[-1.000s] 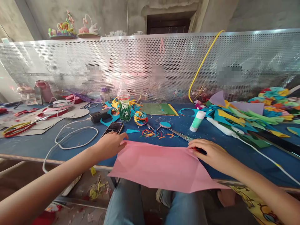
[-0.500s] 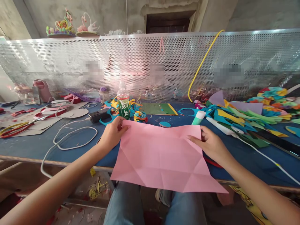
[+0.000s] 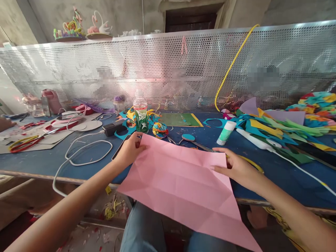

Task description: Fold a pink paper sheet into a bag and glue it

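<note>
On the left of the worktop [image 3: 39, 162], we see red-and-yellow-handled scissors [image 3: 25, 143] on pale card [image 3: 54, 140]. A white cable [image 3: 89, 163] loops towards a black adapter [image 3: 112, 129]. Next, our left hand [image 3: 130, 148] pinches the far left corner of a pink paper sheet [image 3: 181, 182], thumb on top. Beyond that corner stands a green-labelled bottle [image 3: 141, 119], with a multicoloured ball [image 3: 160, 130] just right of it.

The sheet spans the middle, between our hands, its near part past the worktop's edge, over our lap [image 3: 143, 227]. Creases cross it; we cannot tell whether its underside touches the worktop. We would do well to grip lightly and evenly, with the far edge straight, and let those creases guide any alignment.

Our right hand [image 3: 236, 166] pinches the far right corner, thumb on the face. Other scissors [image 3: 203, 147] lie just beyond, so the paper is best lifted clear of them. Farther right are an upright glue stick [image 3: 226, 133] and heaped paper strips [image 3: 267, 127].
</note>
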A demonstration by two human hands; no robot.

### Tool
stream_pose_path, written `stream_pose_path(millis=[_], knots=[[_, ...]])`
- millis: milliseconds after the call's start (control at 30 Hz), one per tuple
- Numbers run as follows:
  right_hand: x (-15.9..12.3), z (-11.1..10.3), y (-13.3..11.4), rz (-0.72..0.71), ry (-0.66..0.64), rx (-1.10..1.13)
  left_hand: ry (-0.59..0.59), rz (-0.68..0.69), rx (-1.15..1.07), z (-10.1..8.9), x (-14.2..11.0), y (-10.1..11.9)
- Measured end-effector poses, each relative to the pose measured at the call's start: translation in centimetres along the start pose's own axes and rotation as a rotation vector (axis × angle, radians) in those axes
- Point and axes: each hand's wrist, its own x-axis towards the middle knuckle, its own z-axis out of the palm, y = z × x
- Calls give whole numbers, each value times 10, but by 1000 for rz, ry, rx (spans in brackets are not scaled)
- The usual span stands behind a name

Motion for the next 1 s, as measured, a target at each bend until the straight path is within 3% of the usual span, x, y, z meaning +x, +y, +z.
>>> stream_pose_path(millis=[100, 167, 233, 333, 433, 567, 667, 767, 1000], knots=[[-1, -13, -13, -81, 143, -204, -167, 91, -43, 3, 12, 7], [7, -18, -32, -109, 150, -229, -335, 135, -90, 8, 22, 17], [22, -17, -55, -114, -1, -110, -485, 190, -120, 15, 33, 33], [49, -3, -85, -107, -374, 195, -616, 272, -124, 24, 46, 57], [64, 11, -93, -71, -501, 374, -621, 271, 28, 22, 51, 70], [59, 18, -71, 87, -399, 568, -724, 162, 371, 1, 48, 65], [51, 19, -48, 148, -386, 629, -749, 183, 608, -10, 43, 57], [49, 21, -33, 67, -393, 562, -702, 240, 699, -10, 38, 53], [56, 24, -15, -70, -235, 201, -537, 336, 741, 4, 35, 34]])
